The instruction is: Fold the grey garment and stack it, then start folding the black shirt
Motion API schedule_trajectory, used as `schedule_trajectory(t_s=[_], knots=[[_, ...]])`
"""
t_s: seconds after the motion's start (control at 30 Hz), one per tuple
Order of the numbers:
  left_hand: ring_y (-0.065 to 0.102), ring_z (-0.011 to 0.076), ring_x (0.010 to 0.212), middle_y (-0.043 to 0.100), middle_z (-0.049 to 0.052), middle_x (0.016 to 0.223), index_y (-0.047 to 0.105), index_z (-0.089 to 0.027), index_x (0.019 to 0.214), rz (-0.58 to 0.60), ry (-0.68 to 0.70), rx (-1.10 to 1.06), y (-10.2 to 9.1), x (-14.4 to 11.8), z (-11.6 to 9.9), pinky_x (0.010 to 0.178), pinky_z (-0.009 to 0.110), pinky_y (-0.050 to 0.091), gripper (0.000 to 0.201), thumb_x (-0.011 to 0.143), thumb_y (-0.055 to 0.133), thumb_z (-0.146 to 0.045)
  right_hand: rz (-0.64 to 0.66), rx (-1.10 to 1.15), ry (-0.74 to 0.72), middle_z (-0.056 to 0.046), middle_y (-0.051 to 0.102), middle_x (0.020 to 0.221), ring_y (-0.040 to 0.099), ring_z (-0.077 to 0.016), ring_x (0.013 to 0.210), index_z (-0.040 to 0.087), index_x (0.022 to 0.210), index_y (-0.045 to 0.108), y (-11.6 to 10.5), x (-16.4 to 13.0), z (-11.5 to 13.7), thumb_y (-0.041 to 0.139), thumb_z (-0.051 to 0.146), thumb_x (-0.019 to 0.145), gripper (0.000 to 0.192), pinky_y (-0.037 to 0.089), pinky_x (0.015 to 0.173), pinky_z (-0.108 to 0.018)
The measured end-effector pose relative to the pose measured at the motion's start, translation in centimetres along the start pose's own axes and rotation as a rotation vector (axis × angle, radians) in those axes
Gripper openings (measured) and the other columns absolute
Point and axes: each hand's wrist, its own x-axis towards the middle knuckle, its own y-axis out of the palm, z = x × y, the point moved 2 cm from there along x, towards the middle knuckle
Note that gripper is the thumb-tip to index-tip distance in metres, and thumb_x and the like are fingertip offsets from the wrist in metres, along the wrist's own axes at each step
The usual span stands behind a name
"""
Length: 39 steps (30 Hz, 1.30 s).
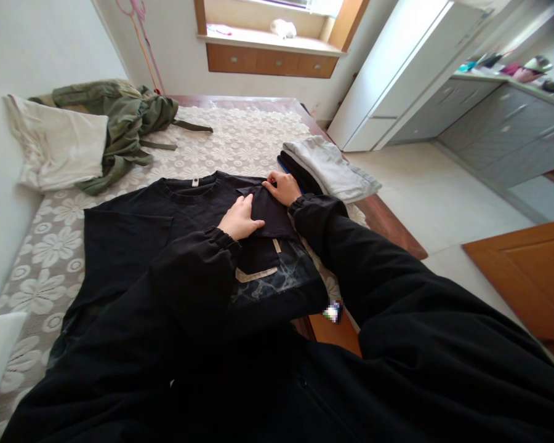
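A black T-shirt (133, 246) lies spread on a lace-covered table, its neckline and small white label toward the far side. A grey smoky print with pale strips shows on its lower right part. My left hand (241, 219) rests on the shirt's right half, thumb and fingers spread. At the right shoulder, my right hand (283, 188) has its fingers curled and pinched on the cloth of the folded-over sleeve. My dark sleeves hide much of the shirt's lower part.
Folded light grey clothing (332, 169) lies with dark pieces at the table's right edge. On the left are an olive garment (133, 117) with straps and a cream cloth (64, 144). The floral lace tablecloth (244, 135) covers the table. A white fridge (392, 74) stands beyond.
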Motion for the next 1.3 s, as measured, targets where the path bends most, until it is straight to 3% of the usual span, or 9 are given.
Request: schedule_trajectory(t_s=[0.17, 0.37, 0.5, 0.63, 0.73, 0.83, 0.93, 1.07, 1.3], knots=[[0.064, 0.0431, 0.131, 0.050, 0.018, 0.159, 0.048, -0.021, 0.157, -0.098, -0.041, 0.188, 0.0, -0.6, -0.8, 0.112, 0.053, 0.052, 0.071, 0.092, 0.066, -0.044, 0.030, 0.028, -0.032, -0.014, 0.070, 0.109, 0.064, -0.0298, 0.104, 0.016, 0.106, 0.069, -0.4, 0.0, 0.5, 0.057, 0.041, 0.100, 0.028, 0.048, 0.098, -0.042], [0.072, 0.0380, 0.119, 0.042, 0.011, 0.168, 0.040, -0.024, 0.163, -0.115, -0.077, 0.327, 0.1, -1.0, -1.1, 0.103, 0.051, 0.059, 0.067, 0.098, 0.051, -0.033, 0.083, -0.086, -0.141, -0.018, 0.039, 0.167, 0.035, -0.0403, 0.151, 0.016, 0.145, 0.060, -3.2, -3.6, 2.9, 0.059, 0.034, 0.096, 0.052, 0.035, 0.121, -0.061], [0.071, 0.0352, 0.121, 0.039, 0.008, 0.171, 0.038, -0.024, 0.164, -0.128, -0.079, 0.319, 0.2, -0.9, -0.9, 0.104, 0.048, 0.059, 0.072, 0.093, 0.048, -0.022, 0.222, -0.127, -0.343, -0.010, 0.033, 0.173, 0.025, -0.0351, 0.161, 0.020, 0.151, 0.059, -4.0, -7.6, 4.8, 0.050, 0.033, 0.103, 0.050, 0.024, 0.129, -0.060], [0.069, 0.0345, 0.126, 0.035, 0.009, 0.173, 0.038, -0.020, 0.164, -0.147, -0.071, 0.306, 0.2, -1.0, -0.9, 0.105, 0.046, 0.059, 0.076, 0.089, 0.051, -0.021, 0.321, -0.158, -0.298, -0.009, 0.030, 0.175, 0.023, -0.0300, 0.163, 0.018, 0.167, 0.040, -2.7, -9.6, 4.9, 0.036, 0.034, 0.109, 0.059, 0.021, 0.132, -0.056], [0.054, 0.0349, 0.144, 0.020, 0.012, 0.179, 0.037, -0.015, 0.164, -0.250, 0.046, 0.342, -0.1, -1.2, -1.3, 0.112, 0.044, 0.054, 0.081, 0.084, 0.055, -0.017, 0.334, -0.176, -0.274, -0.008, 0.020, 0.178, 0.015, -0.0312, 0.165, 0.019, 0.170, 0.033, -2.0, -9.9, 4.5, 0.035, 0.039, 0.111, 0.062, 0.016, 0.133, -0.056], [0.027, 0.0339, 0.162, 0.021, 0.011, 0.179, 0.040, -0.012, 0.162, -0.335, 0.212, 0.391, 0.2, -1.2, -1.7, 0.131, 0.051, 0.031, 0.080, 0.084, 0.056, -0.017, 0.339, -0.188, -0.269, -0.007, 0.018, 0.178, 0.010, -0.0345, 0.166, 0.019, 0.170, 0.033, -1.9, -9.7, 4.3, 0.038, 0.042, 0.111, 0.064, 0.015, 0.133, -0.058], [0.020, 0.0303, 0.165, 0.034, 0.012, 0.174, 0.039, -0.008, 0.163, -0.224, 0.240, 0.408, 1.4, -1.0, -1.4, 0.136, 0.053, 0.013, 0.072, 0.093, 0.049, -0.023, 0.339, -0.189, -0.278, -0.009, 0.019, 0.178, 0.011, -0.0349, 0.165, 0.017, 0.170, 0.033, -1.8, -9.7, 4.3, 0.039, 0.042, 0.110, 0.065, 0.014, 0.133, -0.058], [0.021, 0.0307, 0.164, 0.033, 0.013, 0.174, 0.031, -0.006, 0.166, -0.056, 0.176, 0.481, 3.0, -0.9, -0.7, 0.135, 0.056, 0.014, 0.069, 0.103, 0.034, -0.033, 0.311, -0.171, -0.286, -0.010, 0.020, 0.177, 0.012, -0.0320, 0.166, 0.014, 0.169, 0.034, -1.6, -9.7, 4.2, 0.040, 0.040, 0.109, 0.066, 0.015, 0.134, -0.056], [0.017, 0.0316, 0.166, 0.023, 0.017, 0.176, 0.027, 0.001, 0.166, -0.053, 0.137, 0.544, 3.2, -0.8, -0.6, 0.135, 0.052, 0.013, 0.073, 0.104, 0.029, -0.037, 0.296, -0.121, -0.275, -0.010, 0.021, 0.177, 0.014, -0.0291, 0.166, 0.012, 0.170, 0.032, -1.7, -9.8, 4.3, 0.038, 0.038, 0.108, 0.067, 0.015, 0.135, -0.054]])
